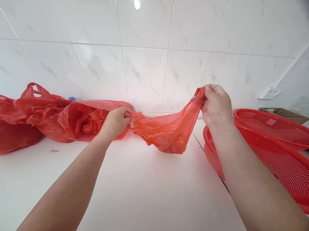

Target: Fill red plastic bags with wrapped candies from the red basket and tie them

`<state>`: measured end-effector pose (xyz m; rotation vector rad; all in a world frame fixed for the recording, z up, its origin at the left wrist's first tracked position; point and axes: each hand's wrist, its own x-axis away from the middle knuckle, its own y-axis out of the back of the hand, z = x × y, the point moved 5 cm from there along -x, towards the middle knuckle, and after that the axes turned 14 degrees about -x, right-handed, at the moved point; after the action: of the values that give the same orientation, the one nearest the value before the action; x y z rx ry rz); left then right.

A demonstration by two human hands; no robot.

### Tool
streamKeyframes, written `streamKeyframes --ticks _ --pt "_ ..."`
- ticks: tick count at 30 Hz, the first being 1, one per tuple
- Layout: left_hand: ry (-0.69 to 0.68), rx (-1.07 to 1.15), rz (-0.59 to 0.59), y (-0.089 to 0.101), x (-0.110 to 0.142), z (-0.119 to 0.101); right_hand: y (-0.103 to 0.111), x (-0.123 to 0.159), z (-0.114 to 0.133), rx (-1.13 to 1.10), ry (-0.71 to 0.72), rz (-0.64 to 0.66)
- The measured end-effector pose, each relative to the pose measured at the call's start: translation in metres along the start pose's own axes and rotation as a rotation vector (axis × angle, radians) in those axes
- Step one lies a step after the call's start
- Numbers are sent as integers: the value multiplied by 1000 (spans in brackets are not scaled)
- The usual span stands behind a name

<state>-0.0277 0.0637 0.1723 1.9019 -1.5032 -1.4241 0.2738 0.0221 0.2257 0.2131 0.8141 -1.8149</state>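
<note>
Pinched between finger and thumb at both ends, a red bag (168, 133) hangs from the left hand (117, 122) to the right hand (217, 104), over the white table (138, 200). At far left, more red bags (10, 136) lie bunched against the wall (147, 77); just behind the left hand, a stuffed bag (112, 105) gapes, with crumpled red plastic inside. The step in hand looks like drawing the held bag out lengthwise; the next move probably calls for keeping both pinches light while the folds are evened out. The bag is thin and see-through, ragged along its lower left edge, sagging in the middle and gathered tight at the higher right end. Beyond the right hand stand red baskets (285, 166).
</note>
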Motion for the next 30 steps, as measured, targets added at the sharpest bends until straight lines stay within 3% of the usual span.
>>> streamKeyframes --ticks 5,10,13,16,19,23,25,28,30 --pt "87 113 188 -18 15 13 -34 1 8 55 22 169" --pt "202 515 376 -19 26 3 -29 5 1 139 1 173" --pt "200 767 359 -5 24 -8 -10 14 -15 108 -40 123" --pt "65 966 287 10 22 -18 11 31 -31 44 -41 112" --pt "-19 930 182 13 29 -9 33 53 -45 96 30 131" --pt "45 730 66 -13 56 29 61 84 -70 196 63 118" --pt "82 673 162 -38 73 42 74 96 -83 246 35 40" --pt "67 637 363 -74 93 38 79 105 -96 285 21 -48" --pt "0 673 358 -85 97 21 73 104 -102 229 -12 -22"
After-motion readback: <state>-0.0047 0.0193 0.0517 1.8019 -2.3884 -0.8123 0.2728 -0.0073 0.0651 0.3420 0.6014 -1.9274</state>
